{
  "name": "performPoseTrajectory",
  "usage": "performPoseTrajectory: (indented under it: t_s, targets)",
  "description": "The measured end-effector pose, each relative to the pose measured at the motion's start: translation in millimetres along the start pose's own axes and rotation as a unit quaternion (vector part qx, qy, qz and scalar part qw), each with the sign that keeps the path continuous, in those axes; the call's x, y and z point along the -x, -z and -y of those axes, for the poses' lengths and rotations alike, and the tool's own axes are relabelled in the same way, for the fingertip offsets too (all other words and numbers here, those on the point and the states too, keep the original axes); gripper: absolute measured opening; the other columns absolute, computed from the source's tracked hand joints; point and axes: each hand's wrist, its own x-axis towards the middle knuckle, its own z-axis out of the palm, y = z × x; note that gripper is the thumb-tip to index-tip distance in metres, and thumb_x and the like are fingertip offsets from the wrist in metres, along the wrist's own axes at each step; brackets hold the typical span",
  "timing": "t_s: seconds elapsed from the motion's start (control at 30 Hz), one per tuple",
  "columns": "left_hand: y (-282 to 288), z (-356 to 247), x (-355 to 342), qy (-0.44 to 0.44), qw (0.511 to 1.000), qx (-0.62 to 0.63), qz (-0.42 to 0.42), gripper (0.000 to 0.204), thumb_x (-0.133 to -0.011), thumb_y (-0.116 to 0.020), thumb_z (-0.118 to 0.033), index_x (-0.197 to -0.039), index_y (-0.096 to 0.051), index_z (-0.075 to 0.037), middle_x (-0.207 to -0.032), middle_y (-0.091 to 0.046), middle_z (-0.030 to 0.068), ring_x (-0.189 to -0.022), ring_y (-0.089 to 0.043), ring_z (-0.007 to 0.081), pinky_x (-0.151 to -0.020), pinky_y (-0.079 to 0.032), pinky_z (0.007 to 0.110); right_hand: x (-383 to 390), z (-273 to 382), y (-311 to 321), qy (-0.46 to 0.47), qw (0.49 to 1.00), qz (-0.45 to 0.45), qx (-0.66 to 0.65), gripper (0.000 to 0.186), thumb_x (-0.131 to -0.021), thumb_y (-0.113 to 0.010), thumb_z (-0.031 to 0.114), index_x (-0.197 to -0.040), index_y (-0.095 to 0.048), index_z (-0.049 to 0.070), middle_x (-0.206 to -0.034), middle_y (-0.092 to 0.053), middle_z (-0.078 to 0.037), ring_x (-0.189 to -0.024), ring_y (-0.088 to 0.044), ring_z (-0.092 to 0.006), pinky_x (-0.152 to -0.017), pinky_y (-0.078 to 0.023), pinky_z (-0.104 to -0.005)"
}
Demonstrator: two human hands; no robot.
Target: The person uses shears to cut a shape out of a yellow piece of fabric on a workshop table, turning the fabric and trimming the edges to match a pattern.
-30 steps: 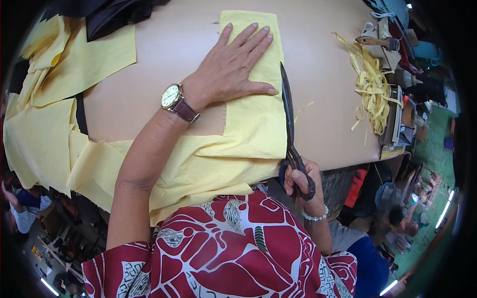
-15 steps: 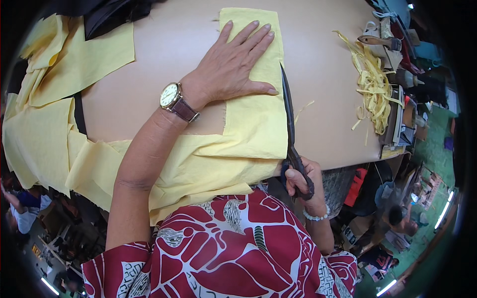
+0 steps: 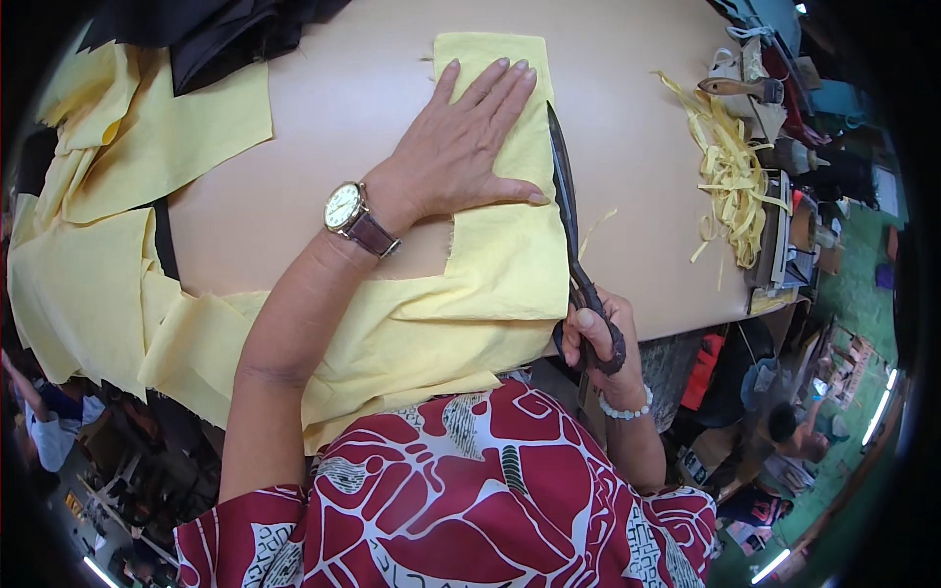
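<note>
while the right grip (image 3: 623, 333) is clasping the dark scissors (image 3: 566, 201) along the edge of the yellow cloth (image 3: 505, 250), the left hand (image 3: 456, 152) is pressing it to the tabletop (image 3: 652, 225) (fingers spread, pinching nothing); a slackening palm could be letting it skew.

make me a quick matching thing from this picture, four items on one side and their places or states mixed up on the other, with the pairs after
1. left hand
2. right hand
3. wristwatch
4. thin yellow strips

a. heaped near the right side of the table
b. pale dial, brown strap
c. fingers spread, palm down on the yellow cloth
d. holding the dark scissors

Pairs: 1-c, 2-d, 3-b, 4-a
</note>
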Motion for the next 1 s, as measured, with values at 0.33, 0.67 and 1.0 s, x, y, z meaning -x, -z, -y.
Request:
performPoseTrajectory:
  t_s: [0.33, 0.67, 1.0]
  targets:
    - [-7.1, 3.1, -0.2, -0.002, 0.999, -0.031, -0.016, 0.074, -0.088, -0.034, -0.055, -0.137, -0.025, 0.001, -0.140, -0.031, 0.0156, -0.133, -0.025, 0.0263, -0.108, -0.016, 0.048, 3.2, -3.5, 2.2, 0.025, 0.999, 0.018, -0.022, 0.035, -0.077, -0.064, 0.032, -0.076, -0.052, -0.001, -0.055, -0.050, -0.002, -0.044, -0.047, -0.0078, -0.042, -0.037, -0.0196]
    - [-5.7, 1.7, 0.3, 0.002, 1.000, -0.013, -0.023, 0.077, -0.087, -0.035, -0.057, -0.137, -0.025, 0.001, -0.140, -0.031, 0.0159, -0.132, -0.025, 0.0264, -0.109, -0.015, 0.048, -1.5, 2.2, -4.6, 0.018, 1.000, -0.004, -0.003, 0.032, -0.080, -0.062, 0.029, -0.080, -0.054, -0.001, -0.054, -0.050, -0.002, -0.043, -0.046, -0.0071, -0.042, -0.036, -0.0192]
    - [-3.0, -0.1, 2.5, 0.009, 1.000, -0.006, -0.012, 0.077, -0.087, -0.042, -0.052, -0.138, -0.021, 0.001, -0.143, -0.027, 0.0152, -0.134, -0.022, 0.0261, -0.108, -0.015, 0.048, 0.9, 1.8, -5.3, -0.011, 1.000, -0.014, -0.001, 0.032, -0.080, -0.064, 0.026, -0.085, -0.056, -0.005, -0.053, -0.051, -0.001, -0.041, -0.045, -0.0059, -0.041, -0.036, -0.0187]
